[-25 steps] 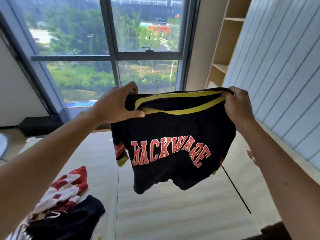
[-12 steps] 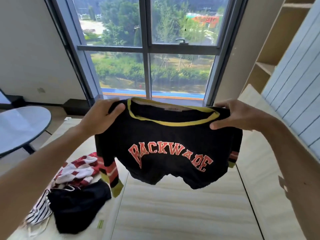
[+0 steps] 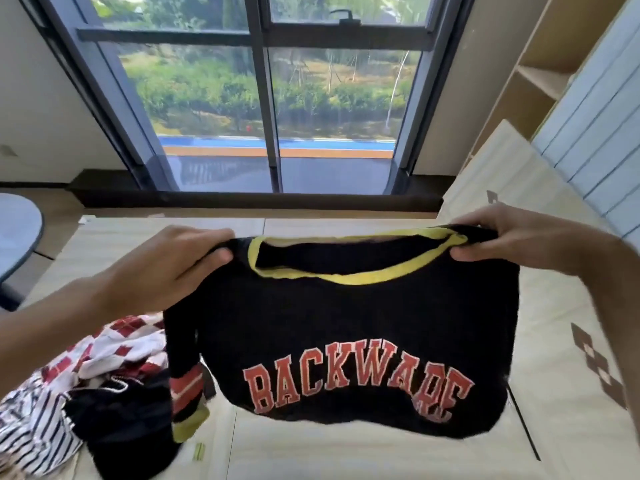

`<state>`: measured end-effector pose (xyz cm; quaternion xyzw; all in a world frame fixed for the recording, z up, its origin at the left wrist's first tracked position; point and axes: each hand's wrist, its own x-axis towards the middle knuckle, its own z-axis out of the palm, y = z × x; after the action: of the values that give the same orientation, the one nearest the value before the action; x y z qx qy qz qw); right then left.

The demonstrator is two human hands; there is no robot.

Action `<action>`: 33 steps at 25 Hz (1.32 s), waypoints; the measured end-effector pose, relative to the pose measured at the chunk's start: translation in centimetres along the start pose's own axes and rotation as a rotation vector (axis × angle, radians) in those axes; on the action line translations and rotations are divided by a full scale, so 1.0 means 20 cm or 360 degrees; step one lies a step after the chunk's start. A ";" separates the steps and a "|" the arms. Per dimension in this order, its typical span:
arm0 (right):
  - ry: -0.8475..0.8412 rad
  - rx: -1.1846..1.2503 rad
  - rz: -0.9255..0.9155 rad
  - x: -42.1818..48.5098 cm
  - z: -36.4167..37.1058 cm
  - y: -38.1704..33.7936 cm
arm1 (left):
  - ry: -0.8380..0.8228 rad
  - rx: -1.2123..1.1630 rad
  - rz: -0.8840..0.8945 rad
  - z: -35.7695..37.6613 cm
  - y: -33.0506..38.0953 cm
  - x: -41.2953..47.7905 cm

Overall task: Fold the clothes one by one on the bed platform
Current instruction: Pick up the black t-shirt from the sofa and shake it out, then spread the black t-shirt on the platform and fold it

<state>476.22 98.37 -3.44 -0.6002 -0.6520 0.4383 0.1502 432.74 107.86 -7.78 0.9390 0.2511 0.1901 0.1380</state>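
A black sweater [image 3: 353,327] with a yellow neckband and red letters BACKWARE hangs in the air over the pale wooden bed platform [image 3: 346,455]. My left hand [image 3: 166,268] grips its left shoulder. At the other shoulder, my right hand [image 3: 526,242] pinches the cloth beside the neckband. The front faces me, and one striped sleeve cuff dangles at the lower left. The sweater's hem hangs close above the platform.
A heap of clothes [image 3: 86,393] lies on the platform at the left: red-and-white check, black-and-white stripes, a black piece. A big window [image 3: 270,98] stands ahead, a round table [image 3: 17,233] at the far left, shelves [image 3: 540,74] and a panelled wall at the right.
Both hands have lowered the sweater toward the platform and pulled its shoulders wider apart. My view has tilted down and moved closer.
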 end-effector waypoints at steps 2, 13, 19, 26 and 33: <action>0.0076 -0.0040 0.0136 0.36 0.05 0.20 | -0.0021 0.0020 -0.0109 0.24 -0.27 0.12; 0.1129 -0.0543 0.0505 2.11 1.08 1.83 | 0.0059 0.0684 -0.1150 2.36 -1.58 0.48; 0.0397 -0.0500 0.0554 1.89 2.40 2.62 | -0.0659 0.0315 -0.1319 3.59 -1.34 -0.50; 0.0280 -0.1104 0.0401 1.76 2.57 3.14 | -0.0581 0.0179 -0.1137 3.87 -1.26 -0.82; 0.0350 -0.0993 0.0510 1.57 2.63 3.04 | -0.0683 0.0334 -0.1127 3.80 -1.22 -1.08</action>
<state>470.50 100.07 -89.52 -0.7552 -0.6319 0.1691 -0.0415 437.59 104.53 -90.24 0.8221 0.5416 -0.0953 0.1476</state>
